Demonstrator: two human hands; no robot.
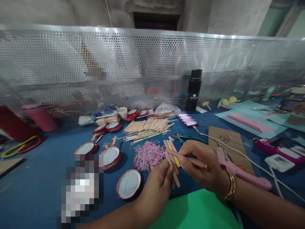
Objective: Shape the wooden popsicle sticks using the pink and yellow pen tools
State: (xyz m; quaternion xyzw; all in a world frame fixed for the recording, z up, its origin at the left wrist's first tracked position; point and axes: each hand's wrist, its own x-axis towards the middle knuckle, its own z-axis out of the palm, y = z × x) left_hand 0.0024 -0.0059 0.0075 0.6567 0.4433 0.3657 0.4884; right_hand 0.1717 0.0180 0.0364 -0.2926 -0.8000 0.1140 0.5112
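Note:
My left hand [160, 183] pinches a flat wooden craft stick [176, 179] that slants downward in front of me. In my right hand [203, 167] is a brownish-pink marker [190, 158], its tip end touching or very near the upper part of the stick. Just behind both hands lie several other markers, among them a yellow one [176, 161]. A pile of colourful small rubber bands [148, 156] sits left of the markers. Under my wrists is a green sheet [195, 211]. A round red-rimmed lid [128, 184] rests left of my left hand.
Wooden sticks [150, 125] are heaped behind the bands, with more red-rimmed lids [111, 156] to the left. A black bottle [194, 90] stands by the perforated metal screen [119, 63]. To the right are a pink glue gun [240, 175], cardboard [226, 143] and a white cable [228, 149].

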